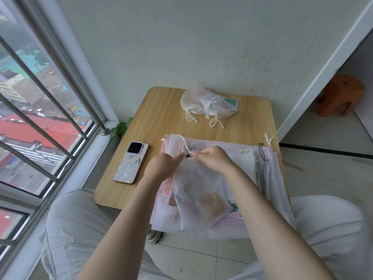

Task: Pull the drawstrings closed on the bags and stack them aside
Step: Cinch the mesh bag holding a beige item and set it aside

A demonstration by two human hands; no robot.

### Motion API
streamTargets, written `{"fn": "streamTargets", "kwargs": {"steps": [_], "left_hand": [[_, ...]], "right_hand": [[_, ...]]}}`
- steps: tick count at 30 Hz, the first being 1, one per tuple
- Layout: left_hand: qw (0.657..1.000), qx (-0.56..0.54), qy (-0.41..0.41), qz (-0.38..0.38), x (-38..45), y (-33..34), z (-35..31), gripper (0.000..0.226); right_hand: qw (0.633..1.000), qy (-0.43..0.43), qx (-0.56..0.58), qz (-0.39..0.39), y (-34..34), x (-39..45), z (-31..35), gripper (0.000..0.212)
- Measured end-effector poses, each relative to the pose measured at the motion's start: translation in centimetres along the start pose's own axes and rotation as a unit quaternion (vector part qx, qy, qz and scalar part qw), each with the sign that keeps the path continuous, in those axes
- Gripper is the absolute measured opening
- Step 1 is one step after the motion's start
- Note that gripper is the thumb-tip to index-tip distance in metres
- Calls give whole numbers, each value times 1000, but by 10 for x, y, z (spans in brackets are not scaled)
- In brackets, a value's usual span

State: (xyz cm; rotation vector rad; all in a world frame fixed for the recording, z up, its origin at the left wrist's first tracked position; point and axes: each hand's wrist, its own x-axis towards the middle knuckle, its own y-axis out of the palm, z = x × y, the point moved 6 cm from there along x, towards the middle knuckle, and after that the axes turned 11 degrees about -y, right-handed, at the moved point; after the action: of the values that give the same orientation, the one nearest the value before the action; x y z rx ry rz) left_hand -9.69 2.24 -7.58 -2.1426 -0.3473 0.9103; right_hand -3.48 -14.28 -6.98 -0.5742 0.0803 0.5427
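A pale wall [181, 41] fills the far side, with a barred window [40, 118] running down the left and a view of red roofs beyond it. Against the wall stands a small wooden counter [161, 110] with rounded corners. Across its near half lies a spread pile of flat bags [242, 225], pink and white, some with printed pictures, hanging over the near edge; a few with loose cords lie at the right edge. At the far side of the counter sits a small stack of closed bags [210, 102], their white drawstrings gathered and trailing toward the person. Raised over the pile is one sheer white bag [197, 190] with something tan and lumpy showing through its lower part. The left hand [163, 166] and right hand [214, 160] meet at its top edge; each grip is pinched shut on the mouth of that bag, though motion blur hides which fingers touch cord and which touch cloth. A phone [131, 162] lies face down left of the pile, near the counter's left edge. An orange stool [341, 93] stands on the floor at far right
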Motion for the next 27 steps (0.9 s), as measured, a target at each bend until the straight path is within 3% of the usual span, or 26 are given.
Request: {"fn": "streamTargets", "kwargs": {"steps": [6,8,11,13,16,18,22,24,27], "left_hand": [[968,-244,56,-6,-4,2,-10,31],[931,-360,52,36,-12,5,-15,27],[848,-506,30,152,-21,15,-24,23],[856,-492,33,153,-22,16,-28,22],[918,-379,44,106,-21,13,-34,22],[940,-303,81,134,-24,14,-45,22],[937,-200,171,230,-44,17,-71,38],[942,-186,174,218,-44,17,-77,49],[942,-208,152,214,-36,15,-77,41]], "right_hand": [[997,-12,37,61,11,-4,2,36],[995,-9,59,81,11,-8,2,29],[994,7,72,77,5,-9,-3,19],[994,1,103,22,-4,-7,-3,14],[978,-35,173,-108,-25,-4,5,12],[966,-74,194,-151,-37,-3,17,13],[968,-112,188,-120,-41,-5,41,14],[974,-106,177,-95,-38,-6,45,21],[988,-72,108,-80,-40,-5,40,35]]}}
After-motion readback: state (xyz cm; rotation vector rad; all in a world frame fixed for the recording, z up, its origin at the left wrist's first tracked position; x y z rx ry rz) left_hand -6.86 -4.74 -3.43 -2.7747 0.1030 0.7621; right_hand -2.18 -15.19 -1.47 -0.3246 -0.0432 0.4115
